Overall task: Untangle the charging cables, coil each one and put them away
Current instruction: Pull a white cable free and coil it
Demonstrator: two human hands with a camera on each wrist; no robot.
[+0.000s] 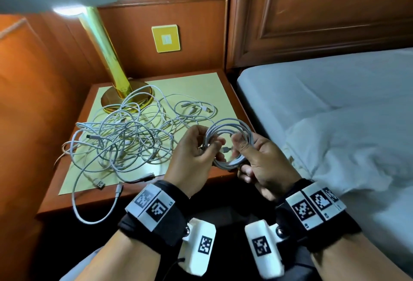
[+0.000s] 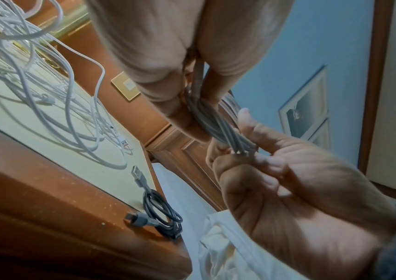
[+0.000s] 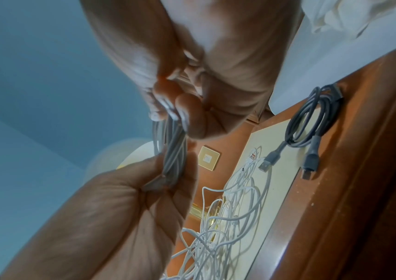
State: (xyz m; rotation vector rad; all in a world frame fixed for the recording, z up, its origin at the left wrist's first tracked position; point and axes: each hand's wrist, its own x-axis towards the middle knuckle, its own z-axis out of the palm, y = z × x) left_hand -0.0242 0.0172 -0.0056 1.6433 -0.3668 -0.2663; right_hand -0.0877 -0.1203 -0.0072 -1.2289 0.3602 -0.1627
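A coiled white cable is held in the air over the nightstand's front right corner. My left hand grips the coil's left side and my right hand pinches its right side, with a plug end between them. In the left wrist view the bundled strands run from my left hand's fingers to my right hand. A big tangle of white cables lies on the nightstand. A dark grey coiled cable rests at the corner, also in the right wrist view.
A brass lamp base stands at the back left of the nightstand, with cable loops over it. One white cable hangs over the front edge. A wall socket plate is behind. The bed lies to the right.
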